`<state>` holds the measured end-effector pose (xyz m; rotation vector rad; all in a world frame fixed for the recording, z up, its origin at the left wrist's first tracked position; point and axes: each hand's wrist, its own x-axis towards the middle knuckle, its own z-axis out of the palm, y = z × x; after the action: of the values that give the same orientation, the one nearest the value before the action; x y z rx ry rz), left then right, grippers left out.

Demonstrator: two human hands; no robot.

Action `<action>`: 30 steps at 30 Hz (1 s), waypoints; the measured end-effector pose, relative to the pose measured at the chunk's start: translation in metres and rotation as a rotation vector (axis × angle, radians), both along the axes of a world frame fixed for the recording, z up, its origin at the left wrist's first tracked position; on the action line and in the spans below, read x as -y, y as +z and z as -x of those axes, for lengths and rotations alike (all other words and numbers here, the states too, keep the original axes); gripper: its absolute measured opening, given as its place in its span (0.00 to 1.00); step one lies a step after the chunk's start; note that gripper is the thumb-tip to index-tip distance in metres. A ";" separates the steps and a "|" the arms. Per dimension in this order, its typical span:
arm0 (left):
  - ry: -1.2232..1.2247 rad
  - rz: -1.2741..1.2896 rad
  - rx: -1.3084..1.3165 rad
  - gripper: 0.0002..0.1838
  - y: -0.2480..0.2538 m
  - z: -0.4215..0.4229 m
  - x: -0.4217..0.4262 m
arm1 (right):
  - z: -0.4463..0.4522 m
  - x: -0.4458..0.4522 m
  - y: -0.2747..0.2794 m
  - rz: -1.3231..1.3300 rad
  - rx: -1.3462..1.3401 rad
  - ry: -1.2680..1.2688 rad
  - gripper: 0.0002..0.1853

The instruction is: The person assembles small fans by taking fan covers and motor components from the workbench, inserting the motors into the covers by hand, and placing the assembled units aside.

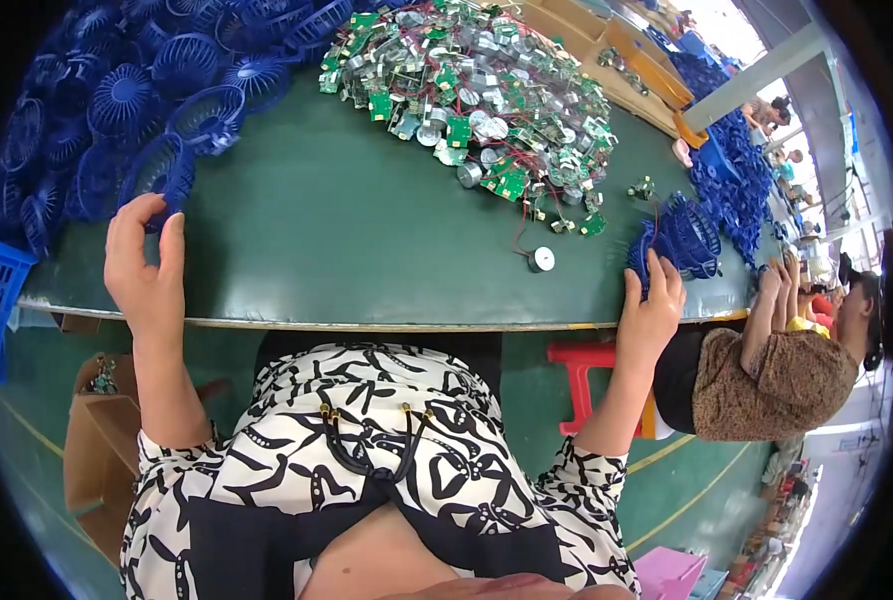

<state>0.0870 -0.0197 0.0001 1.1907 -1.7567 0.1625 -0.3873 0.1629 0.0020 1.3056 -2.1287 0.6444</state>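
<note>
Blue plastic cages (179,178) in both hands
Left hand (147,245) pinches one's rim, right hand (655,292) a second cage (641,248), near the tabletop (367,240)'s front edge; circuit boards (477,110) heap beyond, likely for easy reach.

A single head-worn camera looks forward and down from above the wearer's chest — its very wide lens bowing straight edges and leaving the corners dark. The wearer's patterned top (387,385) looms nearest, across the bottom; the tabletop (267,230) spreads just beyond, with the left hand (145,265) and right hand (652,312) at its near edge. Rightward, the view reaches past another person (777,385) into the distance, tilted.
</note>
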 end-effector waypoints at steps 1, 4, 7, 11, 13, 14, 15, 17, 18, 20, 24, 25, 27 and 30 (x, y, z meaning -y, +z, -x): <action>-0.006 0.044 -0.025 0.11 0.001 0.003 -0.002 | -0.005 0.002 0.000 0.015 -0.049 -0.002 0.20; 0.023 0.074 -0.047 0.11 -0.001 0.002 -0.003 | -0.044 0.008 0.004 0.033 -0.027 0.135 0.21; -0.020 0.050 -0.012 0.11 -0.002 0.000 -0.002 | -0.086 0.022 0.005 -0.038 0.124 0.348 0.20; -0.376 -0.017 0.088 0.17 0.013 0.018 -0.027 | -0.102 0.040 0.009 -0.162 0.162 0.342 0.16; -0.661 -0.148 0.227 0.19 0.010 0.028 -0.028 | -0.100 0.044 0.010 -0.189 0.158 0.328 0.13; -0.758 -0.218 0.272 0.19 0.010 0.034 -0.031 | -0.100 0.045 0.012 -0.207 0.229 0.338 0.13; -0.790 -0.227 0.268 0.19 0.010 0.038 -0.032 | -0.102 0.046 0.016 -0.225 0.300 0.346 0.13; -0.841 -0.244 0.251 0.19 0.010 0.043 -0.032 | -0.104 0.048 0.020 -0.246 0.376 0.378 0.12; -0.859 -0.251 0.240 0.19 0.012 0.045 -0.030 | -0.105 0.050 0.022 -0.248 0.383 0.405 0.12; -0.873 -0.251 0.228 0.19 0.013 0.046 -0.027 | -0.106 0.054 0.025 -0.223 0.352 0.418 0.12; -0.796 -0.212 0.219 0.21 0.007 0.049 -0.025 | -0.108 0.070 0.031 -0.098 0.205 0.390 0.11; -0.766 -0.196 0.217 0.21 0.006 0.050 -0.026 | -0.104 0.080 0.032 -0.060 0.157 0.389 0.10; -0.750 -0.233 0.197 0.22 0.009 0.052 -0.029 | -0.106 0.099 0.039 -0.028 0.122 0.358 0.08; -0.716 -0.273 0.201 0.21 0.011 0.056 -0.032 | -0.096 0.122 0.037 -0.073 0.005 0.388 0.06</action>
<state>0.0308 0.0123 0.0110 0.6723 -2.3288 -0.4066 -0.2913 0.0413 0.0392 1.7801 -1.9314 0.7286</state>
